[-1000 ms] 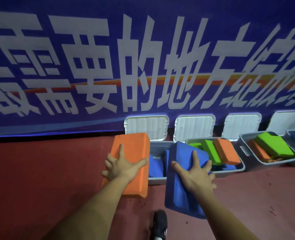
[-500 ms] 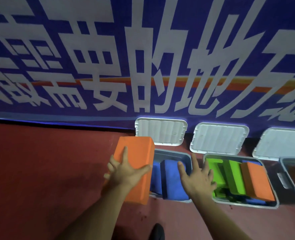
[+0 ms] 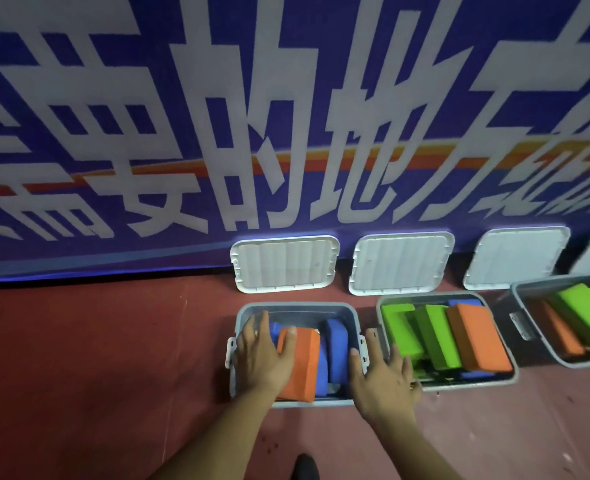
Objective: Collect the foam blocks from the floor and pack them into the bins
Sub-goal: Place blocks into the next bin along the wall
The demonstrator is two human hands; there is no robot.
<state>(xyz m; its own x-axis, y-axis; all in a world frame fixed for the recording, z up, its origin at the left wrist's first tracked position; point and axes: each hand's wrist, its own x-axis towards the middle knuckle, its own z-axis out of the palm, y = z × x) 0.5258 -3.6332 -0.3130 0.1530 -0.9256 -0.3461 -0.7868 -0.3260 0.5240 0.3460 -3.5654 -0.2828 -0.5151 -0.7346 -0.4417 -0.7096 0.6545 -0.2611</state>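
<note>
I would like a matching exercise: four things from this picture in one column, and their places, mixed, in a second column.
1. left hand
2. right hand
3. white lid
4. green block

a. in the second bin
b. leaning on the banner
c. on the orange block
d. at the first bin's right rim

Pairs: 1-c, 2-d, 3-b, 4-a

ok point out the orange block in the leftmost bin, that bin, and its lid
orange block (image 3: 302, 368): head view, middle of its upward-facing side
leftmost bin (image 3: 297, 306): head view, far rim of the grey wall
lid (image 3: 285, 263): head view, centre of the white ribbed panel leaning on the banner
</note>
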